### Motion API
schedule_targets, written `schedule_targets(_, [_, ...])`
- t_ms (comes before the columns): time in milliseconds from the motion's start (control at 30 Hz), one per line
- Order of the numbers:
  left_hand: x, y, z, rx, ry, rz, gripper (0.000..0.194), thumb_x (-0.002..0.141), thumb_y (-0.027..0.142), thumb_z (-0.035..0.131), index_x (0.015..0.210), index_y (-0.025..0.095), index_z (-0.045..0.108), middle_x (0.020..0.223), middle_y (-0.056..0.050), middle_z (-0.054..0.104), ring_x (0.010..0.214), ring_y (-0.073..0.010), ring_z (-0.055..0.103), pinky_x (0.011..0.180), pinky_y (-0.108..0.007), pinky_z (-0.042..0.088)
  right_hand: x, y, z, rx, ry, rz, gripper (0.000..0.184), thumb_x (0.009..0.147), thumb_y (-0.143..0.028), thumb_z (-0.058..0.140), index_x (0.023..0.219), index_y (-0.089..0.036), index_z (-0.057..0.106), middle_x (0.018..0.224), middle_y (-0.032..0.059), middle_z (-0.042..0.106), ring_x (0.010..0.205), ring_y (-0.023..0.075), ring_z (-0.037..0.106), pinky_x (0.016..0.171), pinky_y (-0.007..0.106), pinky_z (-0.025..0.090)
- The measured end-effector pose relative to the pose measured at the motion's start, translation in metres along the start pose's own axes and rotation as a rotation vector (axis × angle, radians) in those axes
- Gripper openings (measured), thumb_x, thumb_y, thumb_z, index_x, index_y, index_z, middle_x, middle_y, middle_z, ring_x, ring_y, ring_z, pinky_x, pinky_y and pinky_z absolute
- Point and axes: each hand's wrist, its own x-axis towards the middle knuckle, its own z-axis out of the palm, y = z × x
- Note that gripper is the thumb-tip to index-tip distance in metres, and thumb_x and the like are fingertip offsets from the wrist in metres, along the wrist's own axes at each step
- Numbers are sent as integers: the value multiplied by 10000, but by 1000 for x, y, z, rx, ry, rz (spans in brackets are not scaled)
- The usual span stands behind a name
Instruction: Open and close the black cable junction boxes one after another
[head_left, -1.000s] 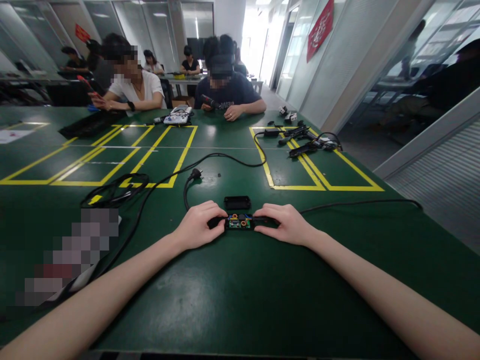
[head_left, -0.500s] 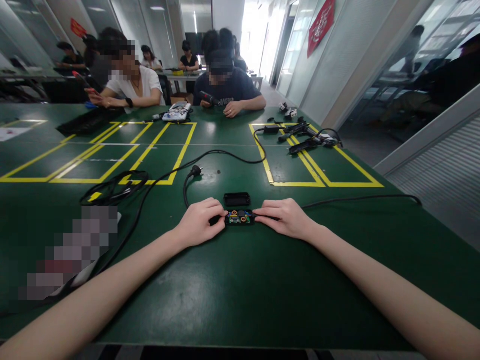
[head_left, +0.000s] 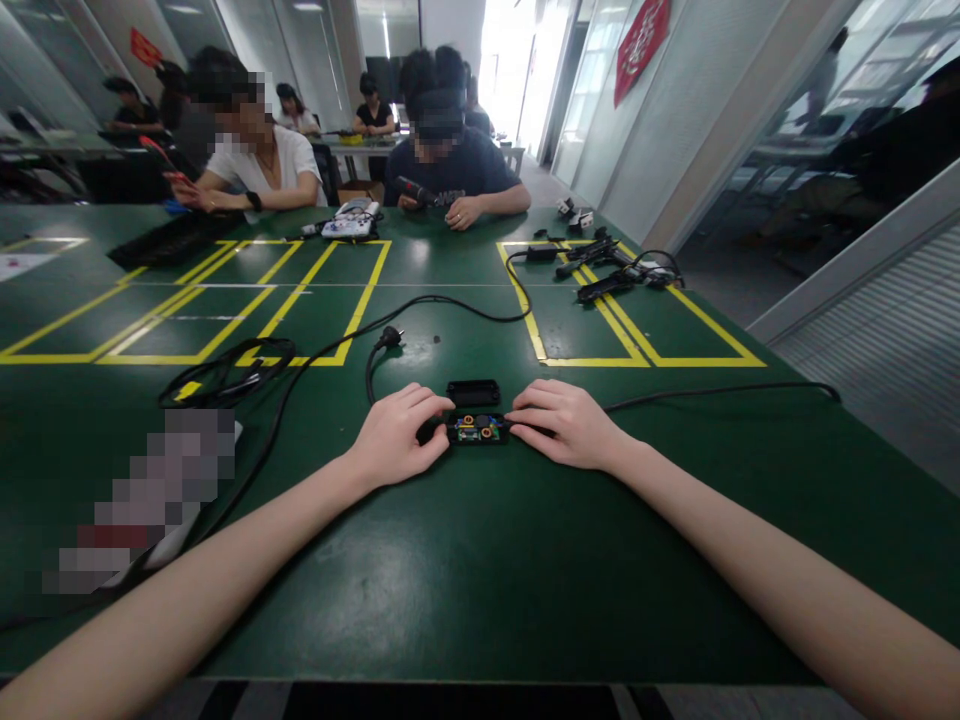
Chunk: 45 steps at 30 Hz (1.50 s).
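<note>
A small black case [head_left: 454,437] lies open on the green table in front of me, a circuit board [head_left: 478,432] with copper-coloured coils inside it. Its black lid [head_left: 473,392] rests just beyond, hollow side up. My left hand [head_left: 397,435] is at the case's left end, thumb and fingers curled around a dark cord end there. From the right, my right hand [head_left: 564,425] pinches the cord where it enters the case, fingertips touching the case's edge. The right-hand cord [head_left: 720,396] runs on across the table. Palms and fingers hide most of both cord ends.
A plug [head_left: 390,338] stands left of the lid. Left lie a coiled cable [head_left: 225,375] and a blurred-out power strip [head_left: 169,540]. Black parts with cables [head_left: 600,275] lie at the far right. Two people sit across the table, one holding a dark tool [head_left: 416,190].
My left index finger has lifted slightly from the case's edge, and my right fingers have spread a little. The case stays between my hands; the view has shifted slightly.
</note>
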Motion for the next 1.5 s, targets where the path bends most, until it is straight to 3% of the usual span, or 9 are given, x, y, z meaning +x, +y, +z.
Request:
schedule_targets(133, [1, 0, 2, 54, -16, -70, 466, 891, 483, 695, 1244, 182, 655, 1140, -117, 703, 1030, -288, 649, 893, -449, 547, 2, -4, 4, -23, 43, 91, 300, 1049, -294, 510, 1150, -182, 768, 1005, 115, 737, 907, 245, 639, 795, 405, 507])
schedule_targets(233, [1, -2, 4, 94, -68, -69, 651, 805, 621, 771, 1282, 193, 656, 1224, -136, 683, 1110, -333, 634, 940, -507, 526, 4, -8, 7, -29, -8, 183, 366, 1060, -339, 478, 1308, -193, 705, 1117, 137, 706, 1007, 283, 615, 859, 459, 514])
schedule_targets(400, [0, -5, 5, 82, -80, -38, 507, 851, 540, 770, 1220, 204, 684, 1191, -114, 705, 1103, -305, 645, 934, -477, 520, 4, -9, 11, 25, -56, 195, 377, 1076, -348, 444, 1295, -209, 718, 1118, 127, 672, 1016, 266, 599, 903, 448, 525])
schedule_targets(567, [1, -4, 4, 56, -80, -14, 414, 861, 485, 770, 1142, 190, 698, 1158, -107, 713, 1072, -294, 657, 897, -456, 538, 3, -7, 11, 23, -27, 120, 366, 1079, -329, 449, 1212, -200, 765, 1029, 118, 682, 942, 249, 601, 826, 422, 513])
schedule_targets(800, [1, -4, 4, 47, -67, -1, 419, 857, 481, 777, 1155, 200, 686, 1151, -103, 711, 1072, -290, 659, 901, -458, 556, 3, -7, 13, 29, -27, 230, 383, 1063, -358, 480, 1315, -181, 709, 1083, 137, 684, 972, 274, 612, 839, 461, 534])
schedule_targets(967, [1, -4, 3, 40, -59, 22, 428, 855, 468, 786, 1159, 185, 681, 1158, -109, 709, 1075, -292, 666, 898, -457, 564, 2, -6, 13, 113, -22, 207, 347, 1065, -347, 476, 1246, -222, 744, 1158, 130, 688, 1084, 281, 616, 941, 500, 545])
schedule_targets(1500, [0, -6, 5, 53, -31, 43, 407, 864, 465, 766, 1154, 190, 685, 1160, -114, 702, 1080, -293, 669, 901, -464, 572, 1, -5, 13, 145, 56, 170, 332, 1065, -297, 459, 1217, -207, 741, 1127, 125, 691, 1042, 265, 638, 883, 466, 587])
